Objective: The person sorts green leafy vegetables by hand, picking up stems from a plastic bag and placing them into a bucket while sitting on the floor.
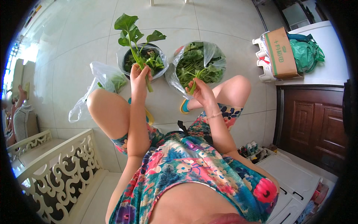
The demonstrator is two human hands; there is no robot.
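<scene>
My left hand (pixel 140 75) grips the thick stems of a leafy green stalk (pixel 133 49), whose broad leaves spread above a dark bin. This bin, lined with a clear plastic bag (pixel 165 60), holds leaves and trimmings (pixel 153 62). To its right, an open clear plastic bag (pixel 171 73) is full of leafy greens (pixel 190 60). At that bag's lower edge my right hand (pixel 200 91) pinches a short green sprig (pixel 196 79). A thin bracelet circles my right wrist.
Another clear plastic bag (pixel 102 75) with greens lies on the tiled floor at left. A carved white panel (pixel 60 179) stands lower left. At right, a cardboard box (pixel 282 54) and green bag (pixel 304 56) rest on a white surface. Part of another person (pixel 21 96) shows far left.
</scene>
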